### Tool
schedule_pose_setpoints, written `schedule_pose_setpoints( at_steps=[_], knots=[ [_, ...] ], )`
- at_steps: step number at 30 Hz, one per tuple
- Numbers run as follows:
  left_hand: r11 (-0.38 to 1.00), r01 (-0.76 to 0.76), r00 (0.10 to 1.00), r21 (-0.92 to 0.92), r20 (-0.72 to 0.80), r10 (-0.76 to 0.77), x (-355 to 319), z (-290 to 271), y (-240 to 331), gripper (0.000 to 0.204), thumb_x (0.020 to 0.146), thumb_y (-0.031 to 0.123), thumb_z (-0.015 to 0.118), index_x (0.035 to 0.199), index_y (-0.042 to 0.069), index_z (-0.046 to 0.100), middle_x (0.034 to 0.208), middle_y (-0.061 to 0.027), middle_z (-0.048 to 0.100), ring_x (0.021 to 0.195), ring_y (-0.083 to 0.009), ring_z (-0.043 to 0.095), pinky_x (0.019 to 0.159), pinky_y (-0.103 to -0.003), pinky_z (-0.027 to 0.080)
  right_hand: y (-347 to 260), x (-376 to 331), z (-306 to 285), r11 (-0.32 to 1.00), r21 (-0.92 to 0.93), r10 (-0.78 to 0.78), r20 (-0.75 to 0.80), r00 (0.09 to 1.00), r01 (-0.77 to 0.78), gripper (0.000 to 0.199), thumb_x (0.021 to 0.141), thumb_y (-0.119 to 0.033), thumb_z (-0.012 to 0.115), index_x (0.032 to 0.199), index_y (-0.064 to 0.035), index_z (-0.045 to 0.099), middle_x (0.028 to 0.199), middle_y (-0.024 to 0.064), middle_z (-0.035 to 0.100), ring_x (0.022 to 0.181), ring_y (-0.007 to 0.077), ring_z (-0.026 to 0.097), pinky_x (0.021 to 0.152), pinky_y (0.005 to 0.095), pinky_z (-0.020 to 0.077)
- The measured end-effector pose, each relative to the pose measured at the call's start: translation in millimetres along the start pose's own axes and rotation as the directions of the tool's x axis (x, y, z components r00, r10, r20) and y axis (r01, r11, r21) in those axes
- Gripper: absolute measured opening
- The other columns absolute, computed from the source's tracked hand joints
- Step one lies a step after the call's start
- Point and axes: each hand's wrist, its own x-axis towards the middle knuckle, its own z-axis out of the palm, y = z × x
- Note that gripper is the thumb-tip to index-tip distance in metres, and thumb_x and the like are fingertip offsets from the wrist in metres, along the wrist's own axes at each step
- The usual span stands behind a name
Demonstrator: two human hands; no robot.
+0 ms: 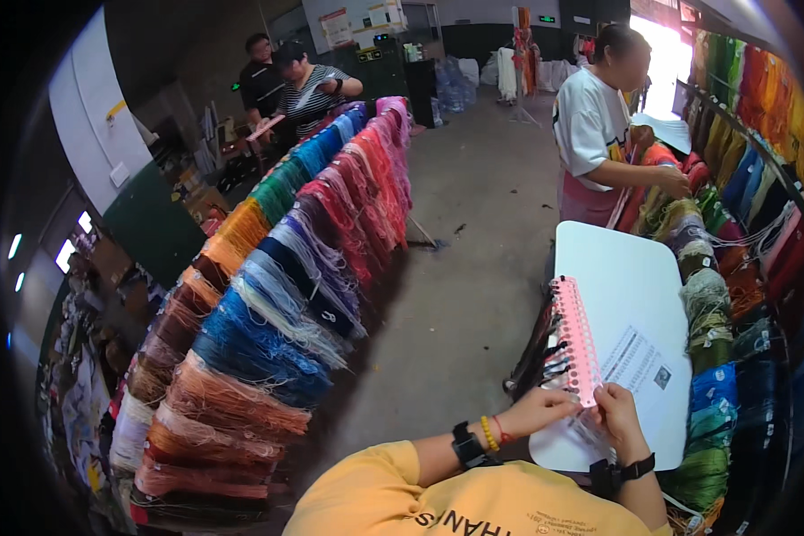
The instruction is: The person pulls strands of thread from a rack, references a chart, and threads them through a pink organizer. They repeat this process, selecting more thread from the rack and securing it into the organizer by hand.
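A long pink thread card (577, 335) with a row of holes lies over a white board (612, 259). Dark, white and pale threads (556, 353) hang from its left edge. At the card's lower end, my right hand (620, 420) pinches its corner between thumb and fingers. Close by on the left, my left hand (540, 413) has its fingers pressed together at the card's lower left edge; what they pinch is too small to make out. A printed paper sheet (636, 362) rests on the board, partly beneath the card and my right hand.
Racks of coloured thread skeins (268, 322) run along my left, with more skeins (710, 313) on my right. One person in a white shirt (590, 125) handles skeins at the right rack. Two people (299, 89) stand behind the left rack. Concrete floor (456, 295) lies between.
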Motion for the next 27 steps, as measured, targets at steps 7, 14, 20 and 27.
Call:
schedule_pose_setpoints(
  at_steps=[7,14,20,27],
  knots=[
    [0.88,-0.186,0.958,-0.436,-0.28,0.063,-25,-40,43,0.032,0.087,0.022,0.047,0.105,-0.003,0.056,0.096,-0.0086,0.06,0.08,-0.0129,0.053,0.076,-0.025,0.041,-36,17,21,0.964,0.217,-0.178,0.097,0.979,0.153,0.016,0.084,-0.017,0.05,0.072,-0.007,0.05,0.054,0.0006,0.049,0.038,0.0074,0.04,0.035,0.0188,0.0304],
    [0.446,-0.127,0.971,-0.886,-0.203,-0.127,-37,-109,18,0.037,0.09,0.026,0.038,0.056,0.013,0.035,0.052,0.002,0.038,0.047,-0.0097,0.035,0.051,-0.024,0.032,-55,19,18,0.939,0.249,-0.254,0.046,0.966,0.235,0.016,0.086,-0.019,0.05,0.078,-0.0051,0.052,0.06,0.0028,0.055,0.042,0.0062,0.047,0.041,0.017,0.0362],
    [0.658,-0.073,0.819,-0.75,-0.421,-0.389,-101,-172,-27,0.036,0.089,0.027,0.043,0.057,0.016,0.034,0.051,0.0052,0.03,0.044,-0.0066,0.028,0.044,-0.02,0.026,-48,18,8,0.945,0.115,-0.299,-0.07,0.952,0.305,0.019,0.086,-0.022,0.05,0.077,-0.0051,0.053,0.059,0.0018,0.055,0.043,0.0051,0.046,0.042,0.0171,0.0356],
    [0.756,0.655,0.409,-0.022,-0.831,-0.378,-184,-275,-107,0.016,0.079,0.022,0.057,0.082,0.007,0.055,0.07,-0.0026,0.053,0.057,-0.0144,0.05,0.049,-0.025,0.041,-57,13,-1,0.948,-0.068,-0.314,-0.048,0.948,0.311,0.02,0.086,-0.021,0.049,0.081,-0.0027,0.054,0.06,0.0021,0.054,0.044,0.0049,0.047,0.041,0.0177,0.035]
  ],
)
